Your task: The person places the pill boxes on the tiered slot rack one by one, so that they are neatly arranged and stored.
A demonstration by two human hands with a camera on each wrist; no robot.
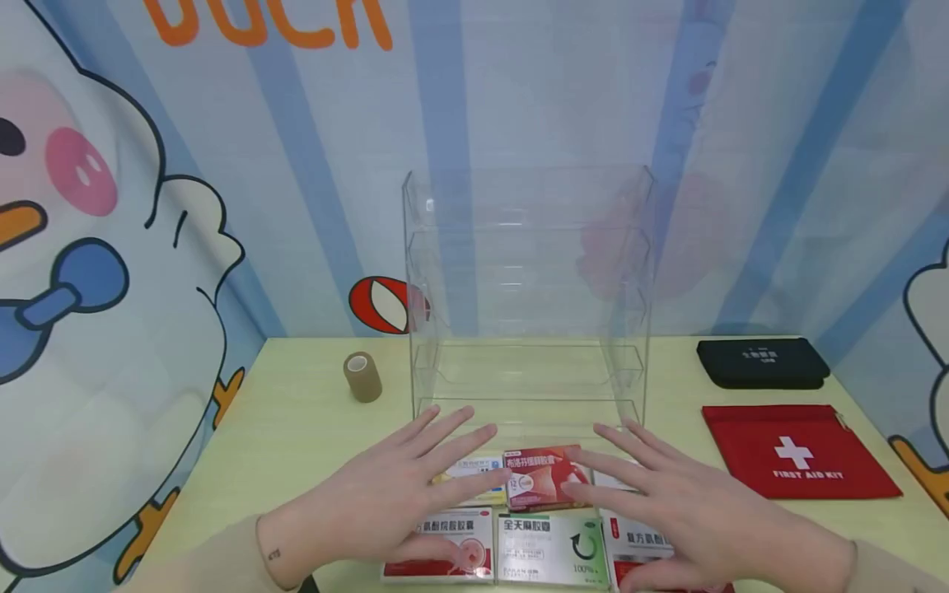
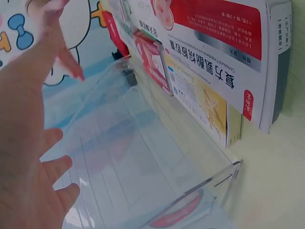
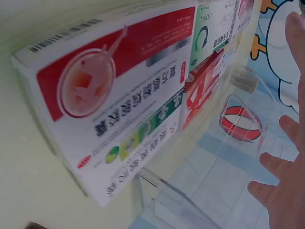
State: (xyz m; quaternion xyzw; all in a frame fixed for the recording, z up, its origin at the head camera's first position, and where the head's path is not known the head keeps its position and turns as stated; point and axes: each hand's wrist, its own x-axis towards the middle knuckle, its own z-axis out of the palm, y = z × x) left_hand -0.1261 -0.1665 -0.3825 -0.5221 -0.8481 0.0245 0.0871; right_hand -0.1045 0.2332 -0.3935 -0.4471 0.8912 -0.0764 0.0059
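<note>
Both hands are spread with fingers extended above two rows of medicine boxes. My left hand (image 1: 404, 486) is over the left boxes: a red-and-white box (image 1: 474, 535) in front and a yellow-and-white box (image 1: 474, 468) behind. My right hand (image 1: 685, 494) is above the right ones, partly hiding another red-and-white box (image 1: 626, 531) and a pale box (image 1: 608, 479). Between the hands lie a green-and-white box (image 1: 552, 552) and a red box (image 1: 539, 482). In the wrist views, neither the left hand (image 2: 28, 157) nor the right hand (image 3: 288, 176) holds anything.
Behind the boxes stands a clear tiered acrylic rack (image 1: 530, 401). A brown tape roll (image 1: 362, 379) is left of it. On the right lie a black zip case (image 1: 764, 364) and a red first aid pouch (image 1: 804, 457). A printed cloth (image 1: 334, 165) hangs behind the table.
</note>
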